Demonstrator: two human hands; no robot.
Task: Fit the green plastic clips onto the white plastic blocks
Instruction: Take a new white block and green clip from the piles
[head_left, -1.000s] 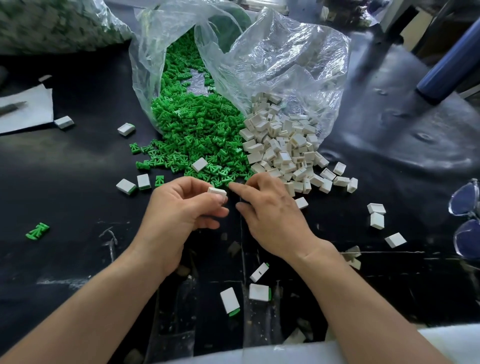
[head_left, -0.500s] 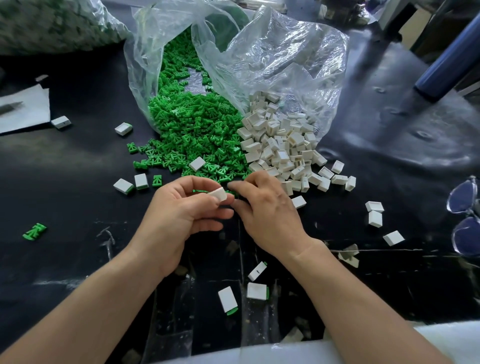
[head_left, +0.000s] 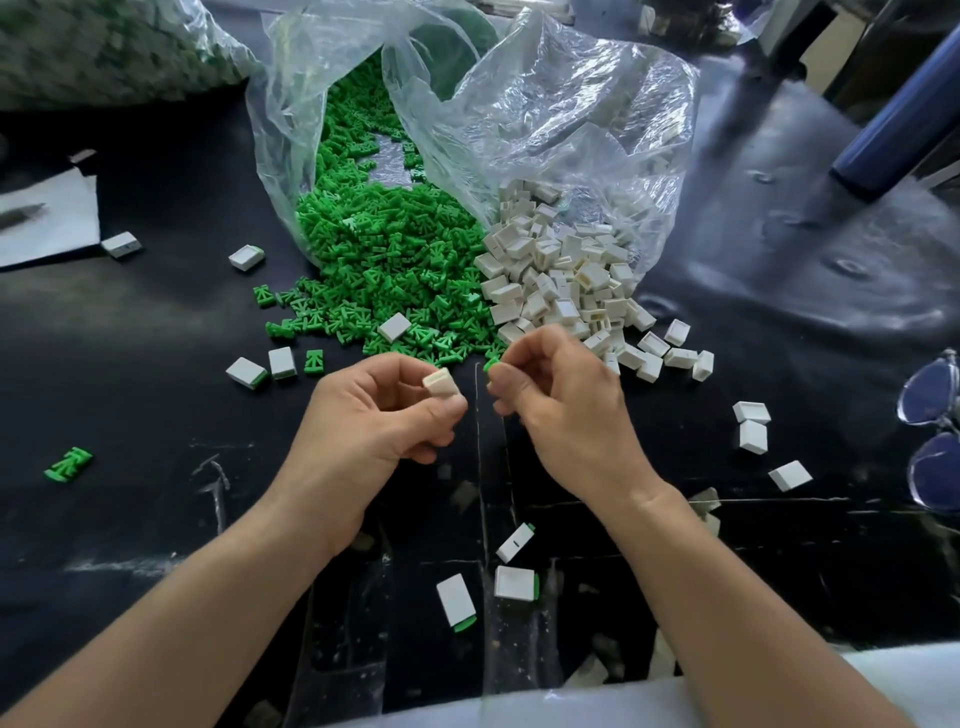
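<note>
My left hand (head_left: 374, 431) pinches a white block (head_left: 440, 383) between thumb and forefinger, its open end turned up. My right hand (head_left: 563, 410) sits a short gap to the right and pinches a green clip (head_left: 491, 365), of which only a small tip shows. Block and clip are apart. Behind my hands a heap of green clips (head_left: 384, 265) spills from a clear plastic bag (head_left: 545, 114), with a heap of white blocks (head_left: 561, 280) beside it on the right. Three blocks with green clips fitted (head_left: 514, 583) lie near my wrists.
The work surface is a black mat (head_left: 130, 338). Loose white blocks (head_left: 752, 435) lie scattered right and left. A stray green clip (head_left: 70, 464) sits at far left. Eyeglasses (head_left: 935, 431) rest at the right edge, white paper (head_left: 52, 218) at the left, a blue tube (head_left: 904, 124) at upper right.
My hands have drawn back from the piles and moved apart. The right hand now holds a green clip, and the left has turned its white block upward.
</note>
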